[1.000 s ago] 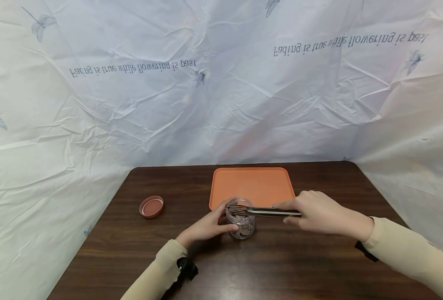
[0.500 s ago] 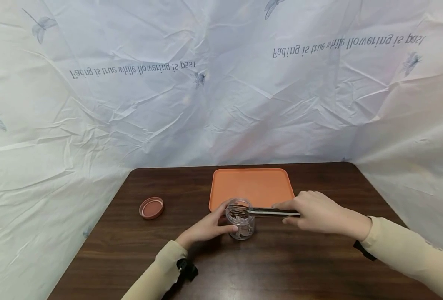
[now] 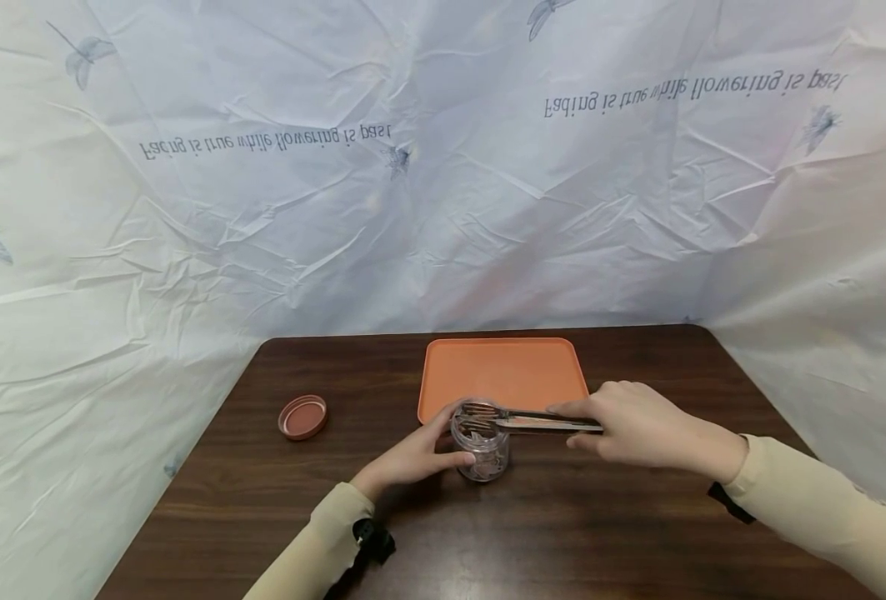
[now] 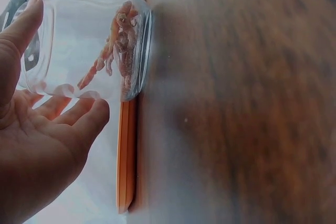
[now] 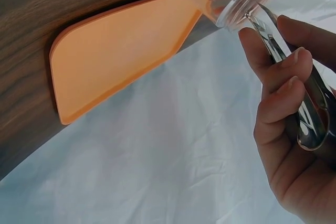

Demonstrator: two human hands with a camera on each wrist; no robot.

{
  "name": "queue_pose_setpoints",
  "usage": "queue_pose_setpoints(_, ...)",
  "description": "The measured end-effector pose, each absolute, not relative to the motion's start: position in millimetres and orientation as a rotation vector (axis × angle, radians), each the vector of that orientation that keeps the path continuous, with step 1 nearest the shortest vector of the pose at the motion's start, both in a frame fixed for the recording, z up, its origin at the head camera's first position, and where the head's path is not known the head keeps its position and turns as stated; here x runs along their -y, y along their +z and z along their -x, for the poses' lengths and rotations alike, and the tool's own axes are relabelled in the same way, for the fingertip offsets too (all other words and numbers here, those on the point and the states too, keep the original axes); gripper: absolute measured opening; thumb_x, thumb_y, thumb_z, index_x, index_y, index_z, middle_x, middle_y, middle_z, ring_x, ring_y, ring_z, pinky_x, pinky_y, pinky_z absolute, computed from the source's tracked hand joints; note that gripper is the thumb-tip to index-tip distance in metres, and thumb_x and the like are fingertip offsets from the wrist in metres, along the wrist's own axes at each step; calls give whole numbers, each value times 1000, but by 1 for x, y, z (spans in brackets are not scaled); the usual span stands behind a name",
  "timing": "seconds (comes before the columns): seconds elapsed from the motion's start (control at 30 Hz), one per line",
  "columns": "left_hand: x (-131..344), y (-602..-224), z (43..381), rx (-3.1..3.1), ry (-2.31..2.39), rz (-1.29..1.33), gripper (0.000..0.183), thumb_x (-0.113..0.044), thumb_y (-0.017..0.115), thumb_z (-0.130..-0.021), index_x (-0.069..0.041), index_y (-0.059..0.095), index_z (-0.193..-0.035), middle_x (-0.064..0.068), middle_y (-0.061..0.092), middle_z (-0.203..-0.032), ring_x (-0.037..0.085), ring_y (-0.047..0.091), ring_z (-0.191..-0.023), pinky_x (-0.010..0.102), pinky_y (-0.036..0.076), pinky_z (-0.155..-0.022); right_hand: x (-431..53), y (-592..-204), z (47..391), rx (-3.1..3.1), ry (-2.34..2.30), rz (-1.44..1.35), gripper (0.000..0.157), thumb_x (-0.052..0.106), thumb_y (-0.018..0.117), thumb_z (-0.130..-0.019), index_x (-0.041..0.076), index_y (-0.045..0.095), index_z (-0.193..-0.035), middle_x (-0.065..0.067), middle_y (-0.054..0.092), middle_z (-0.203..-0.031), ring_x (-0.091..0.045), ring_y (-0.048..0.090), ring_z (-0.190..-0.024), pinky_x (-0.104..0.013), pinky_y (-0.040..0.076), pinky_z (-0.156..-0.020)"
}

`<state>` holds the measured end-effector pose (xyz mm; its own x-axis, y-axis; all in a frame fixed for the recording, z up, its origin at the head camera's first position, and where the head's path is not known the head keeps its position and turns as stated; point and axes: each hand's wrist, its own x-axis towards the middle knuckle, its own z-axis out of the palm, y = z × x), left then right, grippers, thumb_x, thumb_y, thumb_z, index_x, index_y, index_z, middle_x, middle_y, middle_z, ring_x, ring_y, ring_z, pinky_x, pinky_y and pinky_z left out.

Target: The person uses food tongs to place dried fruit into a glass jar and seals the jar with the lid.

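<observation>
My left hand (image 3: 412, 454) holds a clear jar (image 3: 488, 465) upright on the table, thumb on the near side and fingers round the far side. Shrivelled pinkish-brown pieces (image 4: 125, 40) lie at the jar's bottom, with one strand sticking up, as the left wrist view shows. From the right, my right hand (image 3: 630, 425) grips metal tongs (image 3: 540, 427). Their slotted heads are at the jar's open mouth, one arm a little apart from the other. In the left wrist view a tong head (image 4: 32, 53) shows just inside the mouth, well above the pieces.
Behind the jar lies an orange tray (image 3: 503, 367), its front edge partly covered by the jar and left fingers. A reddish-brown lid (image 3: 303, 417) rests on the dark wooden table (image 3: 563, 533) to the left. White printed sheeting (image 3: 473, 208) hangs along the back and sides.
The tongs' arms are spread wider than half a second ago, with their heads still at the jar's mouth. Both hands and the jar have hardly moved.
</observation>
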<state>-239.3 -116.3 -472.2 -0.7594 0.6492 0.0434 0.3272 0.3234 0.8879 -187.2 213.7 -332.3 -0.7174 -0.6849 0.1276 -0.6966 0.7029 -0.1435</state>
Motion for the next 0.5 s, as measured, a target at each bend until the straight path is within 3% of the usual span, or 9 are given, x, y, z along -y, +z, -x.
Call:
queue_pose_setpoints(0.13,118,-471,237,-2318,1361,-809,89,-39,67,-98,-27,8,-163,4,22,-165,25,36,-146,44,39,-114,-216,-328,186,2847,312,-1110,45,32,76,-92,17,68,-133,19,41,-54,2,28,-46,-22,24,-44)
queue_pose_setpoints(0.27,118,-470,237,-2306,1366,-830,87,-38,66,-99,-25,9,-163,1,24,-165,22,35,-146,42,37,-116,-219,-322,187,2844,345,-1047,47,31,76,-92,14,66,-135,22,48,-60,2,34,-46,-22,27,-43)
queue_pose_setpoints(0.5,117,-473,240,-2282,1397,-938,83,-29,67,-100,-37,11,-160,-7,24,-164,15,35,-146,38,35,-117,-222,-319,189,2836,354,-981,50,33,75,-93,11,64,-137,22,50,-59,2,38,-47,-23,31,-44)
